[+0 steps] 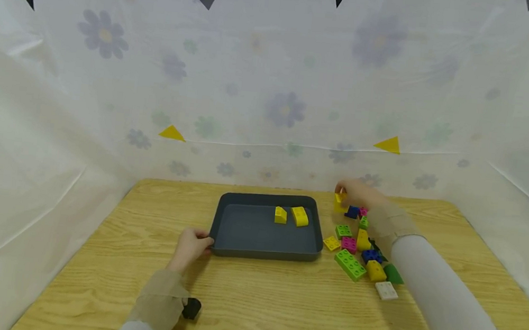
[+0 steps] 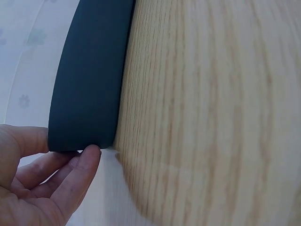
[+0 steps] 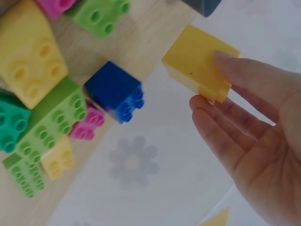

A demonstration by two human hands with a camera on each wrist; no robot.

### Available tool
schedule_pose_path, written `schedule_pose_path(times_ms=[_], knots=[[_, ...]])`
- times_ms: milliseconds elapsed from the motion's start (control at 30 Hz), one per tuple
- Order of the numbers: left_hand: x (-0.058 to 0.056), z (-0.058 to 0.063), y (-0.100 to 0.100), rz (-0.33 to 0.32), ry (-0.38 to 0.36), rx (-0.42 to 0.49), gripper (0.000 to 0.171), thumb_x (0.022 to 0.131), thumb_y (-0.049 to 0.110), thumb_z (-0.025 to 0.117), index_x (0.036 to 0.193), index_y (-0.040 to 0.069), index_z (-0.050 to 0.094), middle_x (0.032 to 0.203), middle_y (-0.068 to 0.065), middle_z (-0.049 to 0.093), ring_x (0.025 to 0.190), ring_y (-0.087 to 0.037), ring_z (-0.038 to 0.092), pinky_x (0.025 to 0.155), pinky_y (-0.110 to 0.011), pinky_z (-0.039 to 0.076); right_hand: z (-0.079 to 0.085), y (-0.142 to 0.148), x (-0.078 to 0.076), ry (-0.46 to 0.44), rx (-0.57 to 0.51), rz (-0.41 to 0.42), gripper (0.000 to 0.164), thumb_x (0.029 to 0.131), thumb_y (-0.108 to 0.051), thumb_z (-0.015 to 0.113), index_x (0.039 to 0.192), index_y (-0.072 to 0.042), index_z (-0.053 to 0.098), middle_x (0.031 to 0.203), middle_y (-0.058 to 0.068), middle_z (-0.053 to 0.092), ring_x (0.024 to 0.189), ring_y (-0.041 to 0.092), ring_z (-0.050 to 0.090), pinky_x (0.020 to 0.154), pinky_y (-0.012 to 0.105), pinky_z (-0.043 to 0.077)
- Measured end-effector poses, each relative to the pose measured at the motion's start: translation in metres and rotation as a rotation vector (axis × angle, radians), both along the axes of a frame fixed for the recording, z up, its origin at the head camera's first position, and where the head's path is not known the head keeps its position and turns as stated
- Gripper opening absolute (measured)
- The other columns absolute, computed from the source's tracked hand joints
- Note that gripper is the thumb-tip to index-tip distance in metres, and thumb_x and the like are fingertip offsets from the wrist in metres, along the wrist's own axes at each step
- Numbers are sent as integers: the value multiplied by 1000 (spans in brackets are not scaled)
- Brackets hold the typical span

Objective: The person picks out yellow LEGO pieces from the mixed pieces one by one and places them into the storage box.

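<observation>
Between thumb and fingers, my right hand (image 1: 358, 191) pinches a yellow toy building brick (image 3: 193, 59) at the far right of the table. In the right wrist view its smooth side faces the camera and its studs point towards the fingers. A blue brick (image 3: 110, 89) lies close by. My left hand (image 1: 190, 247) holds the near left corner of a dark grey tray (image 1: 243, 232), thumb at the rim and fingertips against the outer wall in the left wrist view. Inside the tray, towards its right end, lie two yellow bricks, a smaller one (image 1: 281, 215) and a curved-top one (image 1: 300, 216).
Right of the tray spreads a loose group of bricks, including a long green brick (image 1: 350, 264), a magenta brick (image 1: 349, 244) and a white brick (image 1: 386, 290). My right forearm reaches over part of them. A patterned curtain (image 1: 251, 105) hangs behind the wooden table (image 1: 252, 291).
</observation>
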State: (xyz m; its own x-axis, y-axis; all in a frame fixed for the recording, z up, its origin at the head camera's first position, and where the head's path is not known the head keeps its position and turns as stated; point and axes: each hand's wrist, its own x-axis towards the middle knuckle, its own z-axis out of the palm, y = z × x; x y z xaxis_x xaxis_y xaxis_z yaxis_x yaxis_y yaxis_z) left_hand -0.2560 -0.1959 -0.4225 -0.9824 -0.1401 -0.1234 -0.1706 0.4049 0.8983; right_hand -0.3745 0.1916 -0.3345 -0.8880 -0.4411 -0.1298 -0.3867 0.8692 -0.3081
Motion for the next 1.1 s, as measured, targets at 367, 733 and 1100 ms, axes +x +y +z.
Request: schedule_pose_path(times_ms=[367, 733, 1100], knots=[[0, -1, -1, 2, 9, 0, 24, 84, -5, 55, 103, -19, 58, 98, -31, 58, 77, -32, 66, 67, -36, 58, 15, -35, -3, 54, -13, 71, 33, 82, -2, 65, 112, 6, 57, 108, 22, 56, 100, 35, 52, 84, 45, 49], [0, -3, 0, 4, 9, 1, 22, 83, -5, 55, 101, -18, 60, 96, -29, 58, 78, -32, 66, 67, -36, 58, 23, -74, -5, 63, -55, 124, 36, 85, -6, 64, 118, 3, 55, 115, 22, 55, 104, 34, 52, 87, 44, 48], [0, -3, 1, 8, 7, 15, 22, 84, -5, 55, 101, -18, 59, 95, -28, 58, 78, -31, 65, 68, -35, 58, 25, -113, -4, 91, -60, 182, 37, 86, -8, 63, 120, 0, 55, 116, 18, 55, 106, 31, 51, 91, 41, 47]])
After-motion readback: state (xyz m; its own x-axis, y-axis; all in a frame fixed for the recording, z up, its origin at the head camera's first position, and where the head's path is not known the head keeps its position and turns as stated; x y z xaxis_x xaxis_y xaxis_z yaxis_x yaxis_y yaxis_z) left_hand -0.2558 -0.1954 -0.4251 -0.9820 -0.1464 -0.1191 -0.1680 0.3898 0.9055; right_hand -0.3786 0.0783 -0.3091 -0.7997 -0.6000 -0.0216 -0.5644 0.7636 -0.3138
